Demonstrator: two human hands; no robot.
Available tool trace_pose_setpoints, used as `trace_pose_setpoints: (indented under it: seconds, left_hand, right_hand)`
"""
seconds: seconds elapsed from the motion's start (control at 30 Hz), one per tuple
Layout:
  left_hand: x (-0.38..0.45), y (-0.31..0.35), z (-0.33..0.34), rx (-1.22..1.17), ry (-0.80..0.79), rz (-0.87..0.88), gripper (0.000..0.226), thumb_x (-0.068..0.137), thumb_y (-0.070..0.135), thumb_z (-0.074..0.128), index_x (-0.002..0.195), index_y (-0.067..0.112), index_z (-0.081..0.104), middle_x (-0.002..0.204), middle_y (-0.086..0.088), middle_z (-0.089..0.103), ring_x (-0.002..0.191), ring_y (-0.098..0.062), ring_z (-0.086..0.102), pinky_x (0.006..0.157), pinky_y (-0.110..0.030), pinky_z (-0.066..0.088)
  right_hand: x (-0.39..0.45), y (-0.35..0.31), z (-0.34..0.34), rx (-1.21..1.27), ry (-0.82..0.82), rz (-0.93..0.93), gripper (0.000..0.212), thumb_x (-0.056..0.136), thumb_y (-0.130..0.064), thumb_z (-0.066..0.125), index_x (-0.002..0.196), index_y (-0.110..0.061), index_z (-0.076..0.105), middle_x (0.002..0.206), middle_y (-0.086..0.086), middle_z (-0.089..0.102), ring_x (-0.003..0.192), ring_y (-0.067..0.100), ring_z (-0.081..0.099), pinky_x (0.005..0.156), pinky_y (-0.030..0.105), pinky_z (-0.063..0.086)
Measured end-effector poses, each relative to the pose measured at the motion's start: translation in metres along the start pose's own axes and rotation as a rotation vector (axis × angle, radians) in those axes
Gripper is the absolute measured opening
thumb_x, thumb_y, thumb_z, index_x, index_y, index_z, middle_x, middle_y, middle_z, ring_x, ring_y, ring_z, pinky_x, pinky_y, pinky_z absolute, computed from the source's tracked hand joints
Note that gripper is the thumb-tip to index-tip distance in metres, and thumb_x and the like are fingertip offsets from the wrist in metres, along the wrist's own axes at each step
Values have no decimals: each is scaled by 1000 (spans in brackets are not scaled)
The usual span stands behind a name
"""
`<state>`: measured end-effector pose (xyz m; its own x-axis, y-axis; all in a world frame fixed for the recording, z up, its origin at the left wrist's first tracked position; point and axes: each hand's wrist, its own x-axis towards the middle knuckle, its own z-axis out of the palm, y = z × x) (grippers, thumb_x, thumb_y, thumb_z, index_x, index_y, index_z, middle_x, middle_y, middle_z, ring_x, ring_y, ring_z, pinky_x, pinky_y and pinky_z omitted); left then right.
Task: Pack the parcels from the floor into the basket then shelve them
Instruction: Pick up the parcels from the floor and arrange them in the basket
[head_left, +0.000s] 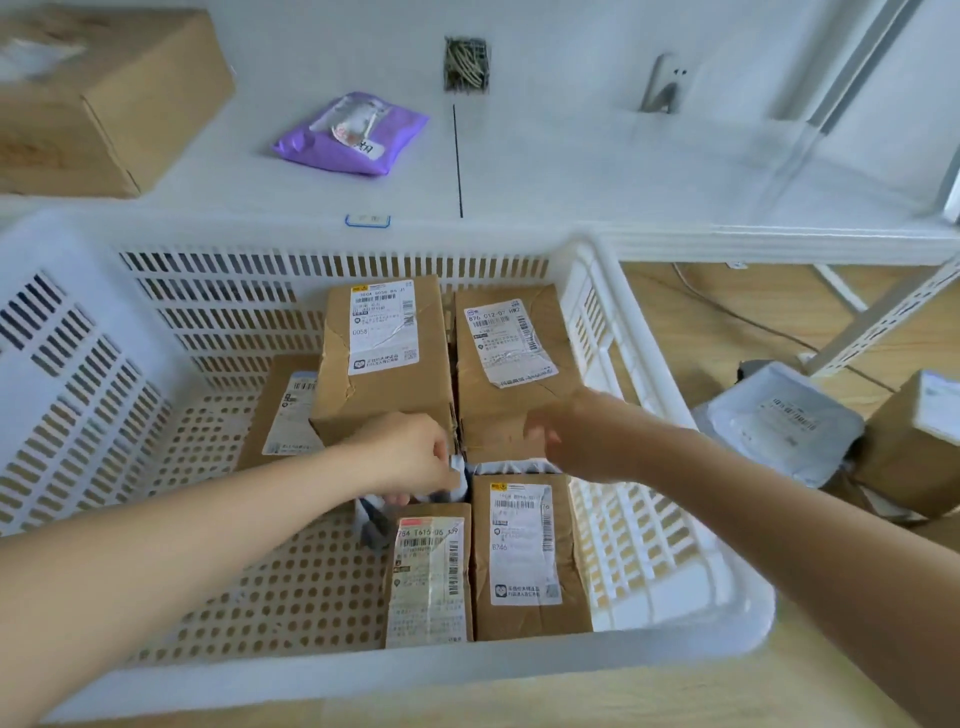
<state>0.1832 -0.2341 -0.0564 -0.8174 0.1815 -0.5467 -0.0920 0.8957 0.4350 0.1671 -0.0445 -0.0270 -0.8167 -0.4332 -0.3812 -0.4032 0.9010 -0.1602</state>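
We are mid-packing: our left hand (410, 457) pinches a grey soft parcel (374, 519) in the basket (363, 670), right hand (566, 431) fingers loosely curled, empty; next, wedge it between boxes

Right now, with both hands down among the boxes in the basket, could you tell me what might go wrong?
1. The left hand pinches a grey bag wedged between boxes; pulling might tear it.
2. The tall box stands right behind that hand and could tip when the bag comes free.
3. A grey parcel and a box lie on the floor outside the basket, easy to overlook.
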Motion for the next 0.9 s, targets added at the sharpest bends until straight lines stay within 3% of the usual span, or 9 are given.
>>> trace_pose_setpoints:
  seconds: [0.13, 0.27, 0.37, 0.47, 0.53, 0.63, 0.77, 0.9]
  left_hand:
    - [-14, 51, -22, -282, 294, 86, 19, 82, 32, 64, 77, 13, 60, 64, 1, 62, 35, -4, 51, 35, -13, 39]
    - [-20, 98, -33, -187, 482, 169, 17, 75, 39, 66, 79, 23, 61, 78, 4, 65, 69, -12, 60, 59, -23, 44]
    - [-12, 138, -29, -157, 551, 264, 18, 72, 32, 70, 86, 26, 59, 80, 13, 63, 77, -5, 54, 58, -21, 36]
    - [1, 179, -19, -117, 560, 356, 20, 71, 24, 70, 86, 27, 57, 79, 15, 59, 72, -5, 54, 55, -17, 35]
    - [13, 206, -10, -82, 553, 399, 21, 71, 21, 69, 85, 27, 55, 84, 12, 60, 80, -10, 56, 62, -20, 41]
    - [34, 245, 2, -16, 525, 418, 21, 72, 22, 66, 87, 29, 54, 89, 11, 59, 90, -13, 58, 72, -24, 44]
    - [72, 283, 12, 89, 460, 375, 26, 74, 23, 66, 98, 27, 58, 101, 3, 62, 96, -19, 58, 82, -31, 49]
    - [110, 307, 28, 115, 391, 311, 25, 77, 26, 63, 101, 28, 58, 91, 7, 56, 85, -16, 55, 67, -24, 40]
  right_hand:
    - [-36, 36, -41, 75, 411, 100, 35, 85, -13, 43, 108, -31, 62, 110, 0, 65, 93, 25, 61, 73, 31, 49]
    - [-74, 84, -62, 169, 604, 220, 30, 83, -9, 47, 99, -22, 67, 88, 1, 66, 87, 27, 61, 74, 33, 49]
    - [-96, 123, -65, 203, 646, 299, 25, 84, -10, 48, 94, -20, 69, 88, 3, 67, 87, 25, 61, 71, 31, 47]
    - [-113, 162, -62, 214, 645, 379, 26, 85, -10, 46, 94, -21, 68, 91, 4, 67, 77, 21, 58, 61, 27, 42]
    - [-124, 187, -57, 246, 678, 422, 25, 85, -10, 47, 92, -22, 68, 83, 2, 63, 61, 9, 51, 51, 23, 36]
    - [-137, 218, -44, 342, 708, 487, 23, 85, -9, 49, 94, -20, 67, 80, -3, 57, 57, -2, 42, 45, 18, 30]
    - [-145, 253, -14, 475, 715, 559, 21, 86, -12, 50, 98, -22, 64, 69, 1, 58, 53, 7, 46, 43, 22, 31]
    - [-138, 285, 22, 631, 694, 616, 22, 89, -17, 48, 104, -25, 62, 64, -3, 52, 46, 11, 44, 38, 18, 29]
